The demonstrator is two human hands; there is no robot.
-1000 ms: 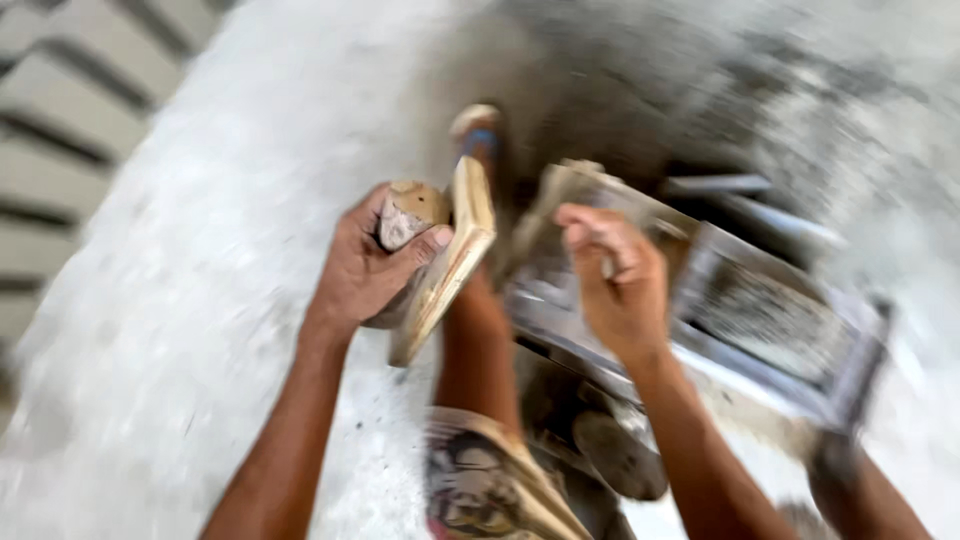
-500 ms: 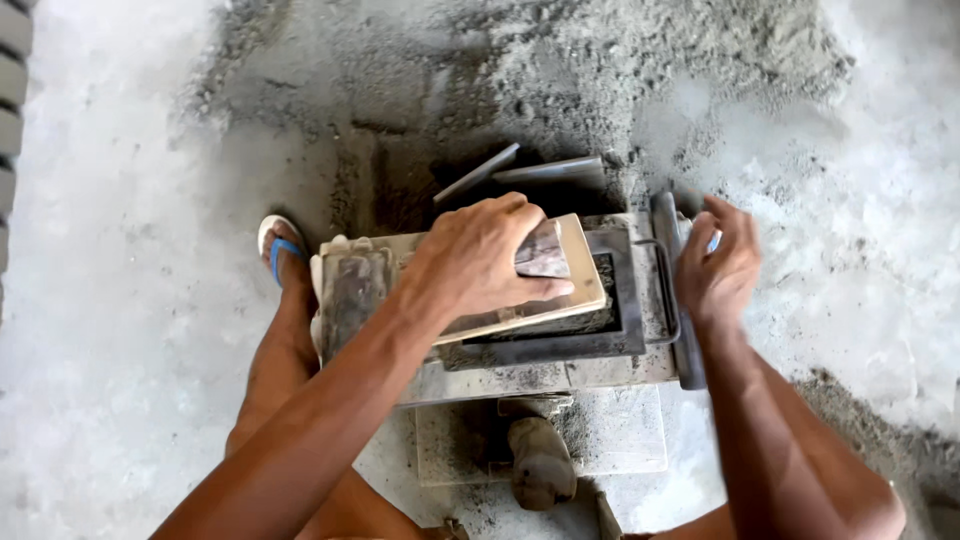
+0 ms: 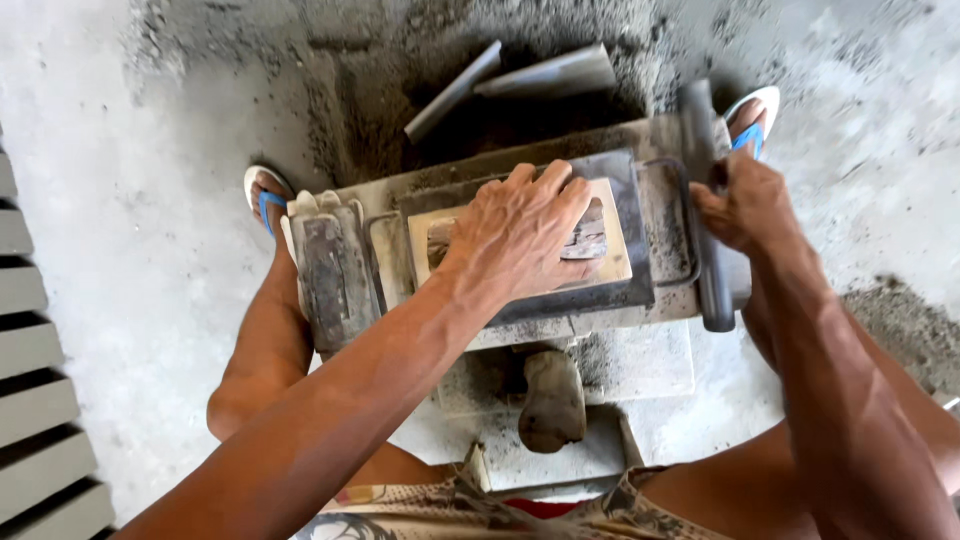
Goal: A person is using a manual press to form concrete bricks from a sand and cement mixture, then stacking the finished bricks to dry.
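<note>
The left hand is now pressed flat, fingers spread, on a pale wooden rectangular board that lies over the opening of a grey, mortar-caked metal block mould; nothing is gripped by it, the palm simply bears down. Half a second earlier the same board was still being settled under a more curled hand, and a second ago it was held up on edge in the air, so the board has been brought down and seated on the mould. The right hand is closed around the dark upright metal lever at the mould's right end; earlier it hovered just beside that lever with the fingers loose, so a firm hold has since been taken. From this it is judged that the covering step is finished and the lever is ready to be worked. A thick, cement-coated slab rests at the mould's left end, and two grey metal bars lie in the dark sand heap beyond. Blue-strapped sandals are seen on the pale concrete floor at either side.
</note>
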